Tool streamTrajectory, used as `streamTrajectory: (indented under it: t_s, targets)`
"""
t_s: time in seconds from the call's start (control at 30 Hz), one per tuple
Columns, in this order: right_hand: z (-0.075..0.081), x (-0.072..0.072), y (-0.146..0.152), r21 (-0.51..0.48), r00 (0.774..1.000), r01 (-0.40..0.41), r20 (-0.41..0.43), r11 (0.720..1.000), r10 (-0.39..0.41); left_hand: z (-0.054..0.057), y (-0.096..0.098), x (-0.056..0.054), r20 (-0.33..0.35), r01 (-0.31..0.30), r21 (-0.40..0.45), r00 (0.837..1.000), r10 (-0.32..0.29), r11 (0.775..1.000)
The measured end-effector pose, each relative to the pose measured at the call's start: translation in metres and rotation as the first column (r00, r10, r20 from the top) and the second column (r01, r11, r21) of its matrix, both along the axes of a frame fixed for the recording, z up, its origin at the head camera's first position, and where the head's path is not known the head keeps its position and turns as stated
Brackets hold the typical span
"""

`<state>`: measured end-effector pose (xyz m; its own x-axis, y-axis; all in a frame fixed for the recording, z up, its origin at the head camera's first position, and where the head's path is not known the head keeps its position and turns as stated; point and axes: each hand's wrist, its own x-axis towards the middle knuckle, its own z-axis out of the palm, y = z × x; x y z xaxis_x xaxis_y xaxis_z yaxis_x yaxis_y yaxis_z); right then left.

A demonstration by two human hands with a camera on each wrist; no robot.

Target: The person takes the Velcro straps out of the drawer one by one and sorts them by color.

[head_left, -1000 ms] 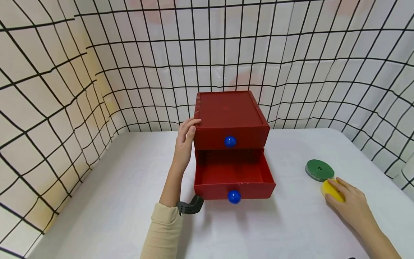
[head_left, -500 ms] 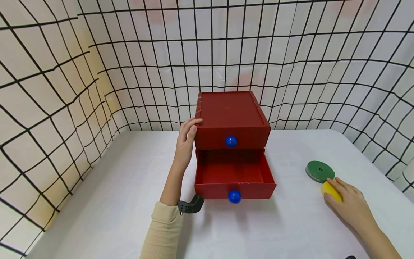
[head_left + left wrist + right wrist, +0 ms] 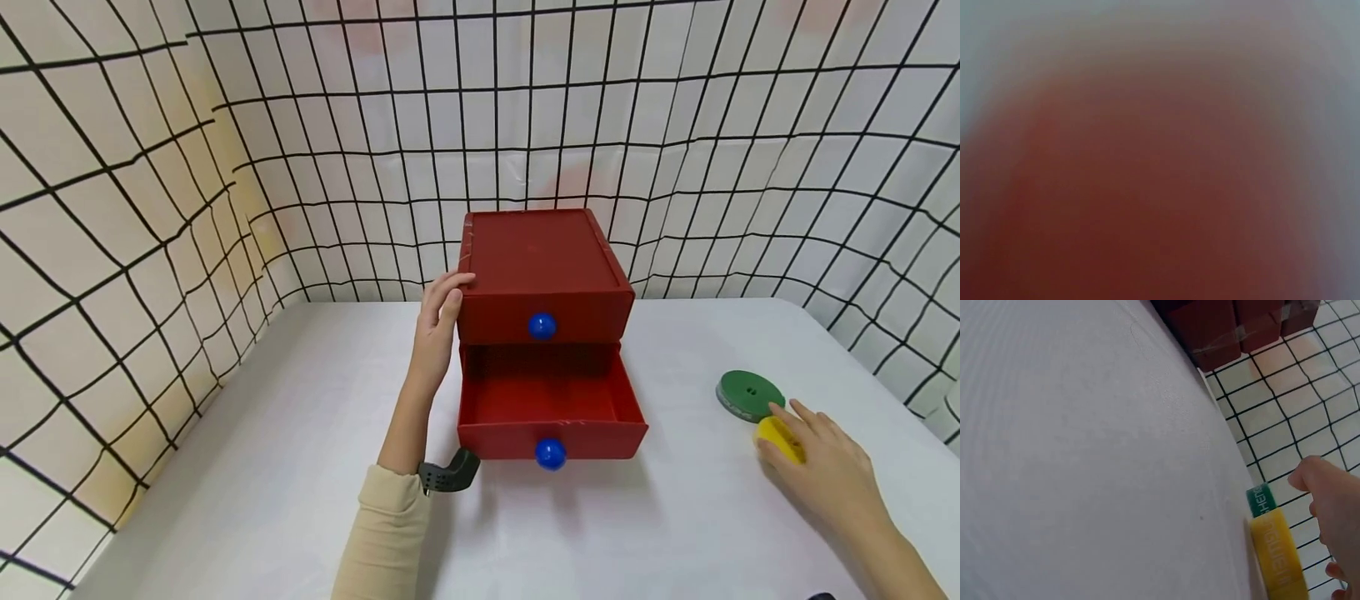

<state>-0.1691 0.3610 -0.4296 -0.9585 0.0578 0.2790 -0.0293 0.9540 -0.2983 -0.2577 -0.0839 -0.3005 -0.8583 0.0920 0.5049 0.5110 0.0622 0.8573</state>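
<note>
In the head view my left hand (image 3: 437,329) rests against the left side of a red two-drawer cabinet (image 3: 536,254), its fingertips over the top edge. The lower drawer (image 3: 510,442) is pulled out, with a bare floor; the upper one is closed. A blurred red shape fills the left wrist view. On the right, my right hand (image 3: 828,467) hovers over a yellow round disc (image 3: 780,439), fingers loosely spread. The right wrist view shows a gap between the thumb and the lettered yellow disc (image 3: 1277,556). A green disc (image 3: 750,395) lies just beyond it.
Blue ball knobs stick out from the upper drawer (image 3: 542,326) and the lower drawer. The white table (image 3: 285,433) is bounded at the back and sides by a white wall with a black grid (image 3: 360,158). A black band (image 3: 450,473) circles my left wrist.
My right hand has eased its fingers off the yellow disc and lifted slightly. The left hand, cabinet and drawers keep their places; the whole head view has shifted a little.
</note>
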Motion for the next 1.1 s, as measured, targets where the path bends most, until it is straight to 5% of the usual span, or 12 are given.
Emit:
streamTrajectory:
  t_s: [0.23,0.4,0.57,1.1]
  targets:
    - [0.013,0.002,-0.009,-0.023,0.994,-0.054,-0.099,0.998,0.051,0.000,0.001,-0.002,-0.021,0.015,0.015,1.000,-0.014,1.000]
    - [0.026,0.006,-0.027,-0.050,0.976,-0.115,-0.190,0.992,0.104,-0.011,0.000,-0.014,-0.041,0.015,0.014,0.999,-0.014,1.000]
    - [0.036,0.010,-0.052,-0.057,0.948,-0.167,-0.284,0.984,0.145,-0.020,-0.001,-0.022,-0.059,0.007,0.012,0.998,-0.006,1.000]
    - [0.053,0.016,-0.117,0.091,0.843,-0.291,-0.445,0.952,0.301,-0.016,-0.002,-0.016,-0.043,0.001,0.010,0.999,0.000,1.000]
